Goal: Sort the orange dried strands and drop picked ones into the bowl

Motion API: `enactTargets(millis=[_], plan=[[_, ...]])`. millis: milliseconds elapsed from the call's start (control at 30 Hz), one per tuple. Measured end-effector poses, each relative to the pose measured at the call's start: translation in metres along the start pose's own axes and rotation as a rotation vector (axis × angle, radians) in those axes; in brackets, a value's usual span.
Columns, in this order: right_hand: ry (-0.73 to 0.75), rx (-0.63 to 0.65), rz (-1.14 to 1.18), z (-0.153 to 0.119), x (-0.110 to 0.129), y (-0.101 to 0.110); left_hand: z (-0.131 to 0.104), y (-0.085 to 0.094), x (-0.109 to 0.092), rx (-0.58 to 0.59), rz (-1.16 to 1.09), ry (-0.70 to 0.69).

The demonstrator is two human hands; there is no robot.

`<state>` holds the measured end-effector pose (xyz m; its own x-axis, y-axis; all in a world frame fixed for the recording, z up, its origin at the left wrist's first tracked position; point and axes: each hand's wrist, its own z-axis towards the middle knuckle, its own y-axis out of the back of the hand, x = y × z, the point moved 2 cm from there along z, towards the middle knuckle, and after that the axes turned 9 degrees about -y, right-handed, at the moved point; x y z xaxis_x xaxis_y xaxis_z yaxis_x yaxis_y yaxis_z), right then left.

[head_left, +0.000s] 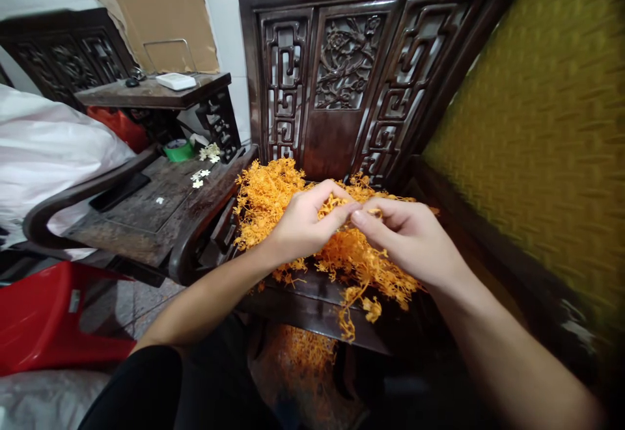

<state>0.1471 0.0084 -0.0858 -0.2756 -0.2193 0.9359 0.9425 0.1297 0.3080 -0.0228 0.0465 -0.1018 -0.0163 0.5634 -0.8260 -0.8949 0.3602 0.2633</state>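
A large heap of orange artificial flower sprigs [273, 189] lies on the seat of a dark carved wooden chair [334, 144]. Over the heap, my left hand [315, 215] and my right hand [405, 228] meet at the fingertips. Both are closed in a pinch on a thin orange sprig [374, 212] between them, its exact shape partly hidden by the fingers. Some sprigs [349, 313] hang over the seat's front edge. Below the seat, more orange pieces [310, 349] lie in what looks like a bag or container.
At left, a wooden seat holds green tape [178, 150] and pale flower pieces [199, 177]. A side table [156, 95] carries a white device [176, 81]. A red plastic stool [39, 319] and a white sack [53, 150] stand left. A yellow textured panel [537, 144] borders the right.
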Motion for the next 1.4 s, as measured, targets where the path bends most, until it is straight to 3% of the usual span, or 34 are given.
enactTargets(millis=[100,233,300,400,567,700,833,933,1067,1233,1400], plan=[[0.017,-0.010,0.041,-0.005,0.001,-0.001,-0.001,-0.004,-0.004,0.041,-0.175,0.015],[-0.079,0.095,0.410,-0.014,-0.004,-0.006,-0.005,-0.019,-0.008,0.148,-0.682,0.212],[-0.118,0.133,0.599,-0.015,-0.007,-0.011,-0.005,-0.023,-0.010,0.133,-0.790,0.256],[-0.052,0.160,0.744,-0.010,-0.008,-0.020,-0.001,-0.021,-0.008,0.032,-0.833,0.300],[-0.051,0.095,0.748,0.011,-0.002,-0.021,0.007,-0.007,0.003,-0.021,-0.829,0.333],[-0.130,-0.141,0.603,0.024,0.003,0.011,0.008,0.007,0.009,-0.034,-0.822,0.336],[-0.018,-0.395,0.361,0.020,0.014,0.047,0.009,0.015,0.006,0.055,-0.840,0.387],[0.050,-0.498,0.277,0.013,0.030,0.054,0.010,0.016,0.004,0.138,-0.829,0.438],[0.044,-0.532,0.464,0.016,0.064,0.046,0.009,0.018,-0.001,0.144,-0.759,0.427],[0.289,-0.566,0.671,0.026,0.118,0.038,0.004,0.024,-0.011,0.106,-0.519,0.349],[0.529,-0.484,0.494,0.018,0.159,0.043,0.001,0.038,-0.028,0.050,-0.120,0.173]])
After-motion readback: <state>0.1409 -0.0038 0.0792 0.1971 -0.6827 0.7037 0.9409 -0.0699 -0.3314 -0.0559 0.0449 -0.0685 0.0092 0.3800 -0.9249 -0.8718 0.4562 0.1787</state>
